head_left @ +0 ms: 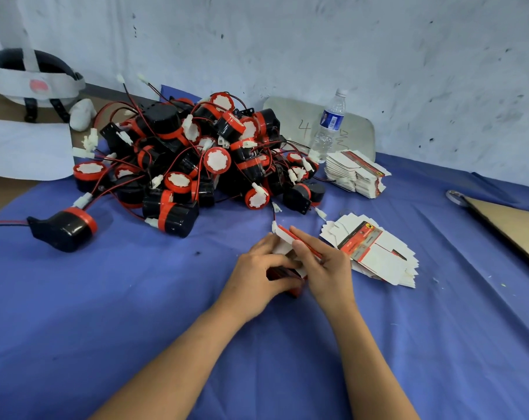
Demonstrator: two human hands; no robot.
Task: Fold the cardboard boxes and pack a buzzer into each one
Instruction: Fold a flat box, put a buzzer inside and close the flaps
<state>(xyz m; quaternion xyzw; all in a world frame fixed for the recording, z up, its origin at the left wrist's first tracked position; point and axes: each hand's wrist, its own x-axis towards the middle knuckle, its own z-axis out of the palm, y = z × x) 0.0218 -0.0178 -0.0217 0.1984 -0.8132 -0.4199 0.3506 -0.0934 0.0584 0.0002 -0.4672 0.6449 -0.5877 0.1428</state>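
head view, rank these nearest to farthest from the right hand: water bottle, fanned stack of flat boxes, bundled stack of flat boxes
From the right hand, gripping the half-folded box:
1. fanned stack of flat boxes, just to its right
2. bundled stack of flat boxes, farther back, beside the buzzer pile
3. water bottle, behind that stack, by the wall

A single head-worn camera looks forward and down, close over the blue-covered surface point(105, 298), toward the wall point(317, 40).

packing workshop | buzzer heap point(196, 156) | flat carton stacks point(355, 174) | scuffed wall point(378, 50)
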